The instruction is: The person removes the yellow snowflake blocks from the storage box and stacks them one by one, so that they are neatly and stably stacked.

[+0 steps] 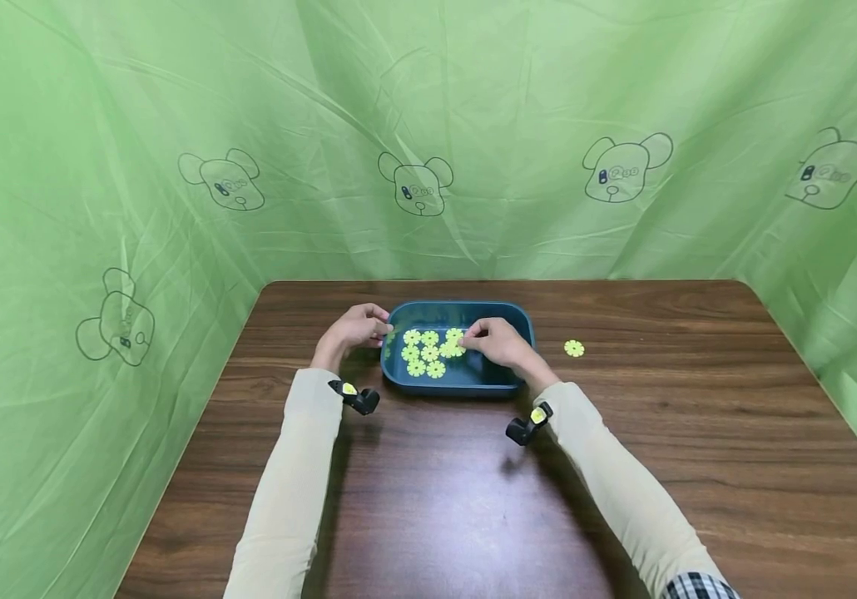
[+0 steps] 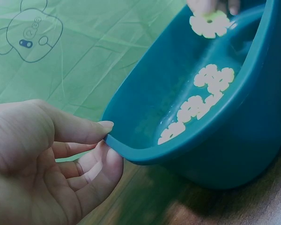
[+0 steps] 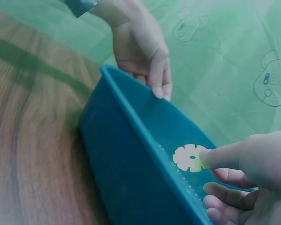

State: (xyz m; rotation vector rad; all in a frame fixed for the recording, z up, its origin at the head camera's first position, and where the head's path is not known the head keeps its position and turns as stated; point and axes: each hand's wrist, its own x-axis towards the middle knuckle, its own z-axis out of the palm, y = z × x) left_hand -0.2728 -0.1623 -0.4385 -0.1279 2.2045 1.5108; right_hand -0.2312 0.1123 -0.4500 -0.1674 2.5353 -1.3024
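A dark teal plastic tub [image 1: 488,376] stands on the table. My left hand [image 1: 354,330] is at its left end, and in the left wrist view the thumb and fingers pinch the tub's rim. Several yellow flower-shaped plastic pieces [image 1: 430,353] lie flat on the tub's floor, grouped toward the left. My right hand [image 1: 499,341] reaches over the right part of the tub. Between thumb and fingertip it pinches one flower-shaped piece [image 3: 186,157], notched round the edge with a small hole in the middle, held inside the tub's walls.
One more yellow flower piece [image 1: 574,349] lies on the brown wood-grain table [image 1: 698,399], to the right of the tub. A green cloth [image 1: 503,225] printed with bear outlines hangs behind and along both sides. Each wrist wears a small black camera [image 1: 526,427].
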